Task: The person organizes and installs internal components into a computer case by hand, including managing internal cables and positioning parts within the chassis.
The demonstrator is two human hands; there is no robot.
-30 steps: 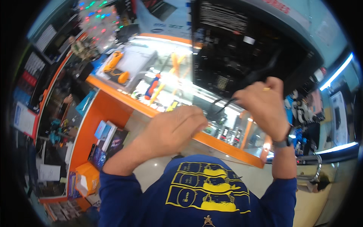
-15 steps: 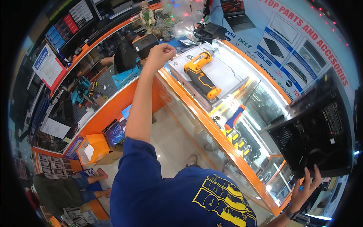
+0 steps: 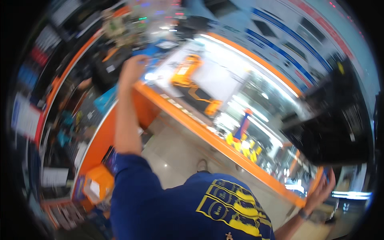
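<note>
My left hand [image 3: 133, 69] is stretched forward at the left end of the glass counter, fingers curled in. Blur hides whether anything is in them. Nearest to it is a flat box [image 3: 182, 76] on the counter, with a yellow-and-black power tool [image 3: 192, 86] on or pictured on its top. My right hand [image 3: 320, 190] is low at the right, its fingers stretched upward, just below a black computer case [image 3: 336, 124]. A small blue patch shows by those fingers; I cannot make out what it is. A blue-and-orange handled screwdriver [image 3: 242, 127] stands near several yellow-and-black items [image 3: 246, 148].
The lit glass counter with an orange edge [image 3: 224, 150] runs diagonally before me. A second orange counter [image 3: 92, 148] stands left, with tools and a blue mat [image 3: 106, 100]. An orange bag [image 3: 100, 180] sits below it. A poster wall [image 3: 276, 40] rises behind.
The view has swung and blurred, shifting the counter and the box left. My left hand moves left with them. My right hand is a little higher. The person at lower left no longer shows clearly.
</note>
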